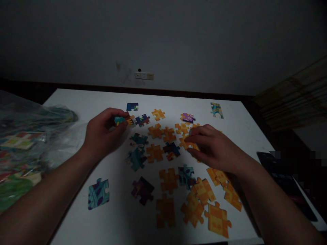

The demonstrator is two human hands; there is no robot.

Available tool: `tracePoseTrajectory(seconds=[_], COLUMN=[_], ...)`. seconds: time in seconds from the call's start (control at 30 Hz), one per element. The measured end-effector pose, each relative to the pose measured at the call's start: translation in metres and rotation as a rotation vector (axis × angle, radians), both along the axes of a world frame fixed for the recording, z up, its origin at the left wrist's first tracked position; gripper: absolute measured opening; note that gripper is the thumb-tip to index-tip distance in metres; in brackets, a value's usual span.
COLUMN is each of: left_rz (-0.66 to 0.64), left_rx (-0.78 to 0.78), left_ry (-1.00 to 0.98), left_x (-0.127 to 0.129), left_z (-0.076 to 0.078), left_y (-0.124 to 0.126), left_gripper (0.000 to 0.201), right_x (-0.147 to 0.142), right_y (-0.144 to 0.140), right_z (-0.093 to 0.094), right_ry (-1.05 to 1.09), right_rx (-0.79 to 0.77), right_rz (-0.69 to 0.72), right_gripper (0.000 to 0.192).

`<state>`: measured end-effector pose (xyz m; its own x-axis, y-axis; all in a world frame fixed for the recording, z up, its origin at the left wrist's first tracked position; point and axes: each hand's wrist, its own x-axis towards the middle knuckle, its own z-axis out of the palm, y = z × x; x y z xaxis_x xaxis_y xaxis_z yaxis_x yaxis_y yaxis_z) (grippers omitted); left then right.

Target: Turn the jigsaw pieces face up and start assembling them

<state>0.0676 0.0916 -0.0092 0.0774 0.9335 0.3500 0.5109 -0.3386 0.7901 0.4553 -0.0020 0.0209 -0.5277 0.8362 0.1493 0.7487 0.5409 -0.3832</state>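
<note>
Head view, dim light. A small teal-and-yellow cardboard puzzle piece (122, 120) is pinched between thumb and fingertips of the left hand (103, 132), just above the white rectangular table (76, 102), left of the scattered pieces. The right hand (213, 146) is laid palm down, fingers loosely extended, its fingertips touching an orange cardboard puzzle piece (187, 143) near the table's centre; nothing is gripped by it. A clear plastic bag of printed sheets (28, 136) is seen at the left edge, and a dark flat device (283, 177) at the right.
</note>
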Motion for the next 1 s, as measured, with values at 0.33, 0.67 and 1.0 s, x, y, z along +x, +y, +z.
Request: tracePoseTrajectory(seconds=[0.33, 0.67, 1.0], left_rz=[-0.046, -0.054, -0.055], left_rx=[0.006, 0.007, -0.016], left_ry=[0.012, 0.020, 0.034], left_x=[0.003, 0.003, 0.004], left_z=[0.006, 0.006, 0.006], left_y=[-0.002, -0.001, 0.000], left_gripper=[0.023, 0.022, 0.022], right_x=[-0.005, -0.014, 0.017], right_y=[-0.003, -0.007, 0.024], right_z=[-0.001, -0.001, -0.028], right_ry=[0.125, 0.095, -0.085], right_rx=[0.003, -0.049, 0.136], right_rz=[0.061, 0.120, -0.201], right_gripper=[0.037, 0.038, 0.060])
